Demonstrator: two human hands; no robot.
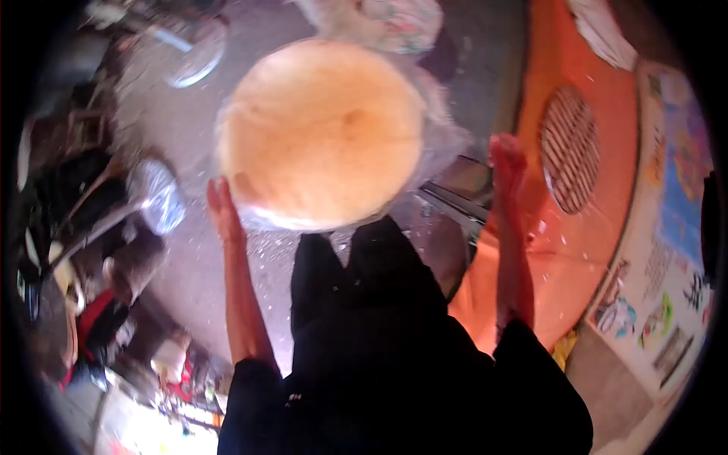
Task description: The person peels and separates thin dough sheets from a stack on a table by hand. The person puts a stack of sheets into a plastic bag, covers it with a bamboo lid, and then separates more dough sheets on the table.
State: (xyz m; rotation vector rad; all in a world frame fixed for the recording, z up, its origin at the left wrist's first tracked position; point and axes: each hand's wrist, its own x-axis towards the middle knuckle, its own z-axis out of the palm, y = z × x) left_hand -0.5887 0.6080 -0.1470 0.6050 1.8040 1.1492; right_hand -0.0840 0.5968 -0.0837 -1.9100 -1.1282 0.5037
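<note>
A large round, pale tan disc (322, 133) with a smooth top and clear plastic around its lower rim fills the upper middle of the view. What it is made of I cannot tell. My left hand (223, 208) is at its lower left edge, fingers stretched out; whether they touch the rim is unclear. My right hand (509, 159) is apart from the disc, over the left edge of the orange table (561, 265). Its fingers are curled in and blurred, and anything inside them is hidden. Right of that hand, a round striped piece like a rack (570, 149) lies on the orange surface.
A plastic-wrapped round item (157, 197) on a pole and assorted clutter stand at left. A pale patterned bag (398, 23) sits beyond the disc. Printed sheets (652, 303) lie along the table's right side. White bits are scattered on the floor (193, 296).
</note>
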